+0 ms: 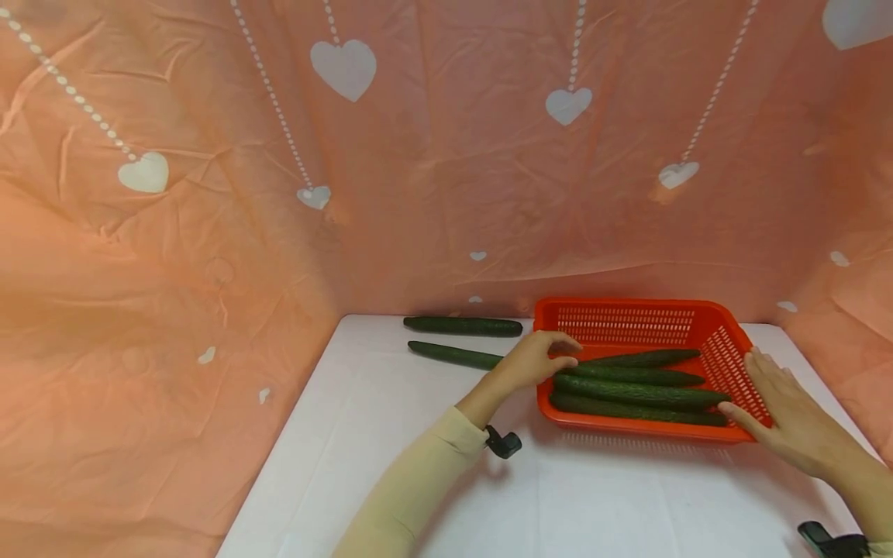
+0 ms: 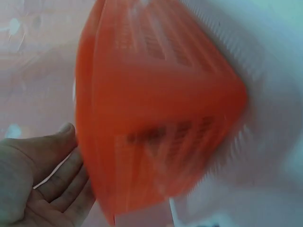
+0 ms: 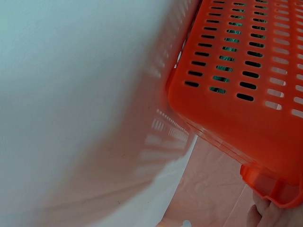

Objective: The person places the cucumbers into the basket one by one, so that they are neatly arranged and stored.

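My left hand (image 1: 536, 360) hovers over the left rim of the orange-red plastic basket (image 1: 628, 304), thumb and fingers apart with a gap between them. In the left wrist view the same hand (image 2: 42, 175) appears beside the blurred basket (image 2: 161, 90). Several green cucumbers (image 1: 642, 391) lie lengthwise inside, the left end of one close to the left thumb. My right hand (image 1: 795, 415) rests against the right rim, fingers straight and thumb extended toward the inside. Its fingertips (image 3: 265, 210) show by the basket's handle (image 3: 279, 191) in the right wrist view.
Left of the basket, one cucumber (image 1: 463, 325) lies near the back edge of the white table (image 1: 391, 434). Another cucumber (image 1: 453, 355) lies in front of it, partly hidden by the left hand. A pink curtain with white hearts (image 1: 432, 170) hangs around the table.
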